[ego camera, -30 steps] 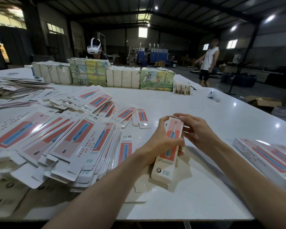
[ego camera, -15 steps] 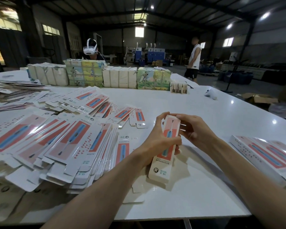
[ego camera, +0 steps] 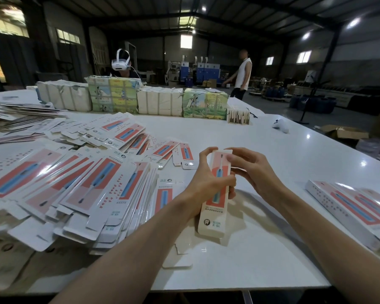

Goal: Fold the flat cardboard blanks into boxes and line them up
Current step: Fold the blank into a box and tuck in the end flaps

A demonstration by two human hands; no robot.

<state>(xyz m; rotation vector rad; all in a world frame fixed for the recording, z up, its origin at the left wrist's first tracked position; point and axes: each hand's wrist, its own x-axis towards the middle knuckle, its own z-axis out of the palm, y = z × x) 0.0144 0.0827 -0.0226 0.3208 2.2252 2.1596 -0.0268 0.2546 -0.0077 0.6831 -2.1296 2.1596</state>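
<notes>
Head view, left arm: we reach in from the lower left, forearm bare, wrist raised above the desk [ego camera: 272, 249]
Head view, left hand [ego camera: 206, 183]: we grip the box [ego camera: 215, 216] around its middle, the fingers [ego camera: 228, 181] curled across its printed front and the thumb lifted along its upper left edge
Head view, right arm: we come in from the lower right, wrist bent inward toward the box
Head view, right hand [ego camera: 255, 174]: the fingers [ego camera: 230, 157] are narrow, curled onto the top end of the box, pinching it there
Head view, box: long and slim, red and blue print, held tilted with the top away from us; we cannot tell if the lower end touches the desk
Head view, flat blanks [ego camera: 86, 183]: a loose fanned heap to the left of the hands, well spread over the desk
Head view, finished boxes [ego camera: 360, 207]: lying side by side at the right edge
Head view, far side: wrapped bundles [ego camera: 158, 102] in a row, a seated person in a headset [ego camera: 121, 62] behind them, a standing person [ego camera: 242, 75] on the floor beyond
</notes>
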